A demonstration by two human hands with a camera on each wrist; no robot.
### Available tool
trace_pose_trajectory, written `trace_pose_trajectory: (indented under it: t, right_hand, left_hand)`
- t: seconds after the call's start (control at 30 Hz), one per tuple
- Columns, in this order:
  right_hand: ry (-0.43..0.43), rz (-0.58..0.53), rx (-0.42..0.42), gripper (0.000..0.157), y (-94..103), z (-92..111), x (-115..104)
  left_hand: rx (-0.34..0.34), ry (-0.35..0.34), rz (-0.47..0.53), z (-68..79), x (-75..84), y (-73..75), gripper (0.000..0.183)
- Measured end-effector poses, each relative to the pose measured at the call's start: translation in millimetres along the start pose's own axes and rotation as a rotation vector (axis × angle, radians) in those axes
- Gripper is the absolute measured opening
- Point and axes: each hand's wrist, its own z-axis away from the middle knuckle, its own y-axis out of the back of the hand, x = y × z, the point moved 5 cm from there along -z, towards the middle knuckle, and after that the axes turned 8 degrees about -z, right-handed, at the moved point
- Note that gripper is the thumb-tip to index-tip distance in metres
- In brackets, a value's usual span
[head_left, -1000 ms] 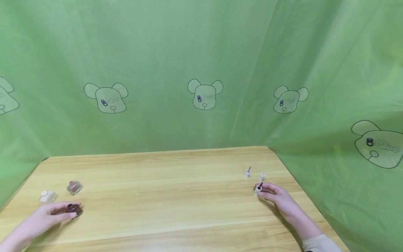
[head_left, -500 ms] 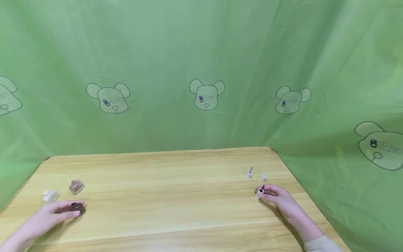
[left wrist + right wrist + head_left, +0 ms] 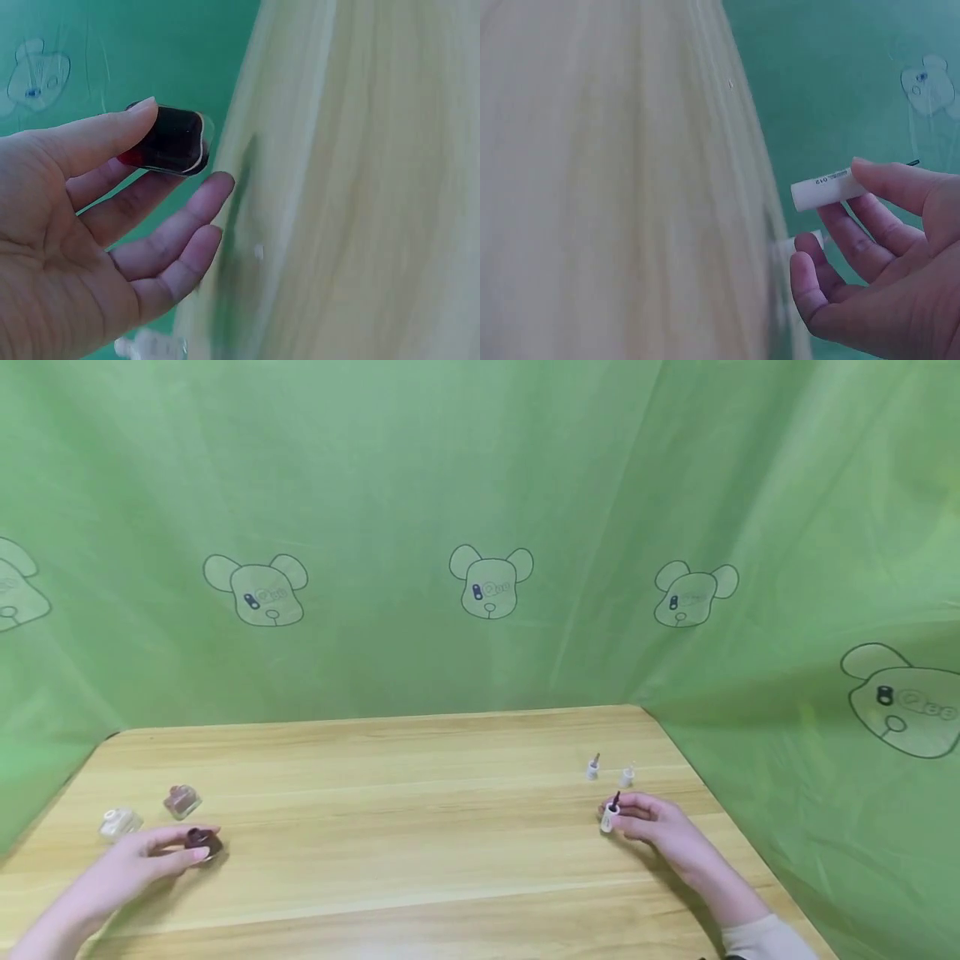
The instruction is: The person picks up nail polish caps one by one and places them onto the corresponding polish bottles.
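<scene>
My left hand (image 3: 138,868) pinches a dark, uncapped nail polish bottle (image 3: 204,845) between thumb and fingers at the left of the table. Dark red shows through the bottle's glass (image 3: 174,141) in the left wrist view, where the other fingers are spread loosely below. On the right, my right hand (image 3: 667,839) pinches a white nail polish cap (image 3: 609,820), its dark brush pointing up. Printing shows on the cap's side (image 3: 825,191) in the right wrist view. Behind my left hand lie an open whitish bottle (image 3: 120,824) and an open brownish-pink bottle (image 3: 182,802).
Two more white caps stand brush-up beyond my right hand: one with a brown brush (image 3: 592,772), one with a pale brush (image 3: 627,777). The wooden table (image 3: 405,827) spans between my hands. A green printed curtain (image 3: 375,652) hangs behind and at the sides.
My left hand has moved to the right and slightly away from me with the dark bottle. The cap in my right hand has shifted slightly and stands more upright.
</scene>
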Motion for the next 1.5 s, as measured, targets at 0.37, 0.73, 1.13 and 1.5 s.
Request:
trace_pose_trajectory:
  t: [0.37,0.73,1.13,1.5]
  right_hand:
    - [0.078,0.031,-0.150,0.039,-38.7,-4,-28]
    - [0.139,0.038,-0.227,0.037,-76.5,-19,-50]
    - [0.153,0.042,-0.287,0.040,-110.9,-32,-67]
    - [0.204,0.115,-0.330,0.034,-150.7,-38,-80]
  left_hand:
    - [0.059,-0.062,0.051,-12.5,48.8,-8.2,0.044]
    - [0.033,-0.060,0.223,-31.6,91.7,-44.4,0.049]
    - [0.066,-0.092,0.318,-49.2,124.1,-66.1,0.045]
    - [0.024,-0.142,0.376,-60.7,152.3,-94.7,0.045]
